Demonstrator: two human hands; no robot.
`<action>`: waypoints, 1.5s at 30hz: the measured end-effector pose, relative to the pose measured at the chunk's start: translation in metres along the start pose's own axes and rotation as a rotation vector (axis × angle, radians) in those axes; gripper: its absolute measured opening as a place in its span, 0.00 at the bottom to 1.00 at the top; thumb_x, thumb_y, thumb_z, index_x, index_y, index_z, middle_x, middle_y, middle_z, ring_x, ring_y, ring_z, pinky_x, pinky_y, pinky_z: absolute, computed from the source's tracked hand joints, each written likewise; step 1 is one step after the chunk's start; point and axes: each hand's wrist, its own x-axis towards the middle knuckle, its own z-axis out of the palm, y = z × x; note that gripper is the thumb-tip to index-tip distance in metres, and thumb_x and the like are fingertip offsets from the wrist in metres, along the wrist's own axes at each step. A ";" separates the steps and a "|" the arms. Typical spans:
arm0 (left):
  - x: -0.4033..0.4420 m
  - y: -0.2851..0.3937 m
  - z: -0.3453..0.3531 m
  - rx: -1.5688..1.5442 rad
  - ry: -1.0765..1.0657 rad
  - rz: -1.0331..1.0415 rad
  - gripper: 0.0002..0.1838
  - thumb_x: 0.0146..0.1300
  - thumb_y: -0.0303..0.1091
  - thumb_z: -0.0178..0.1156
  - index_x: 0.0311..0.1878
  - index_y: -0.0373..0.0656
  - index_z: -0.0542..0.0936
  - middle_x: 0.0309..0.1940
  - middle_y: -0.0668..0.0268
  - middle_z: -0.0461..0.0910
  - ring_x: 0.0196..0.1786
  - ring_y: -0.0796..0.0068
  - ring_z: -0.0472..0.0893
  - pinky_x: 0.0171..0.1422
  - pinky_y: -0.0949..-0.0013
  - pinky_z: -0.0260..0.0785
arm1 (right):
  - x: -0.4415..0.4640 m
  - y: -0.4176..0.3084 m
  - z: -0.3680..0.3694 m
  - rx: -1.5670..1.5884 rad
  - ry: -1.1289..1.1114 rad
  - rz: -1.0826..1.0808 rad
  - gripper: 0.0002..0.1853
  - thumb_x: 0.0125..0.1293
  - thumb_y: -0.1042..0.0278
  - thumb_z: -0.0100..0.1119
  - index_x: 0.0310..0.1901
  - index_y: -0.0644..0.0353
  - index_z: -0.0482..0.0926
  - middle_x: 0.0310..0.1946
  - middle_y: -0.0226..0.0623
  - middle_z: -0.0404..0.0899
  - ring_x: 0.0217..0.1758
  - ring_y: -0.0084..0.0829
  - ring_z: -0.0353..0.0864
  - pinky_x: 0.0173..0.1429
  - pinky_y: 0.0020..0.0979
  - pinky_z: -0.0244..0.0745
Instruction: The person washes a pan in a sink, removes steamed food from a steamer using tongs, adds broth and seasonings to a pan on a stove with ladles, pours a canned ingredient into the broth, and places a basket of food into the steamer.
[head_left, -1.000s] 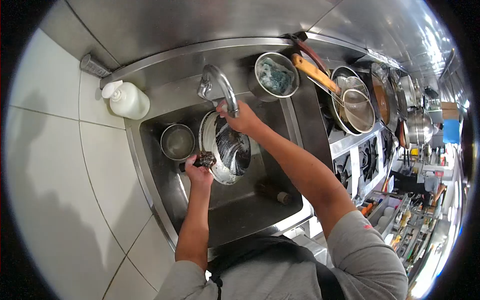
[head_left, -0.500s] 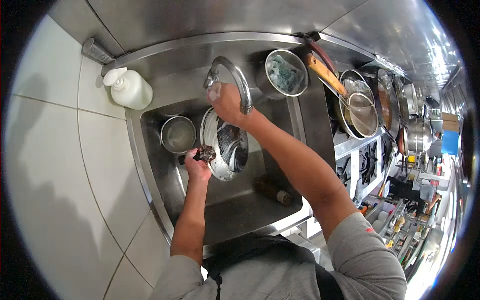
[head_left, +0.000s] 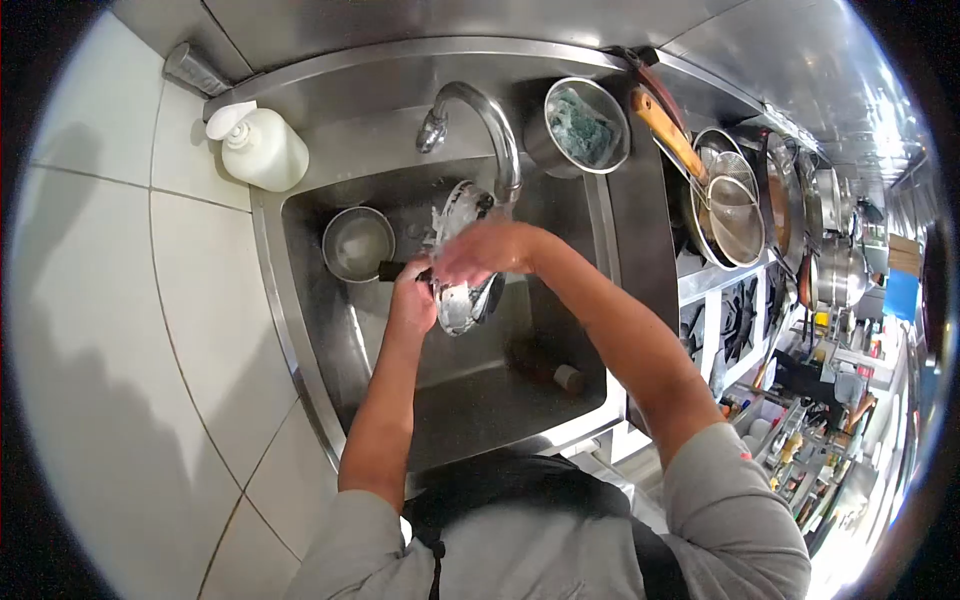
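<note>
My left hand (head_left: 413, 295) is closed round the black handle of a frying pan (head_left: 460, 308) in the sink. The pan is tipped up on its side under the faucet, with white suds and dark patches on it. My right hand (head_left: 487, 250) reaches across the pan, fingers stretched out and blurred by motion. It hides the middle of the pan, and I cannot tell whether it touches it. The faucet (head_left: 470, 95) arches just above, its spout at the upper left of the pan. A small round metal pot (head_left: 359, 246) stands left of my left hand.
A white pump bottle (head_left: 265, 150) stands on the left sink rim. A metal pot (head_left: 540, 140) with a green scouring pad sits at the back right. Strainers (head_left: 735, 215) and pans lie farther right by the stove. A brownish bottle (head_left: 567, 377) lies in the sink's front right.
The pan has been tilted up and turned. My right hand has come down from the faucet across the pan. The dark clump by my left hand no longer shows.
</note>
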 end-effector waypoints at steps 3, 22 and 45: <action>0.013 -0.007 0.000 0.116 0.065 -0.106 0.17 0.71 0.37 0.57 0.59 0.40 0.79 0.55 0.63 0.83 0.59 0.64 0.80 0.67 0.58 0.70 | -0.002 0.008 -0.004 0.087 0.196 -0.052 0.17 0.73 0.65 0.56 0.58 0.62 0.82 0.51 0.38 0.87 0.53 0.32 0.86 0.56 0.31 0.82; 0.050 -0.017 0.043 -0.012 -0.337 0.202 0.24 0.74 0.58 0.54 0.63 0.53 0.76 0.59 0.71 0.80 0.63 0.70 0.78 0.67 0.59 0.71 | 0.039 0.014 0.019 0.710 0.280 -0.288 0.07 0.66 0.73 0.54 0.42 0.65 0.79 0.39 0.41 0.82 0.45 0.35 0.83 0.52 0.37 0.81; -0.025 0.008 -0.014 -0.547 0.053 -0.208 0.22 0.66 0.45 0.59 0.53 0.37 0.79 0.51 0.57 0.85 0.55 0.58 0.83 0.65 0.56 0.74 | 0.041 0.074 0.103 -0.831 1.175 -0.283 0.38 0.71 0.41 0.54 0.74 0.60 0.66 0.71 0.62 0.66 0.77 0.62 0.58 0.81 0.60 0.48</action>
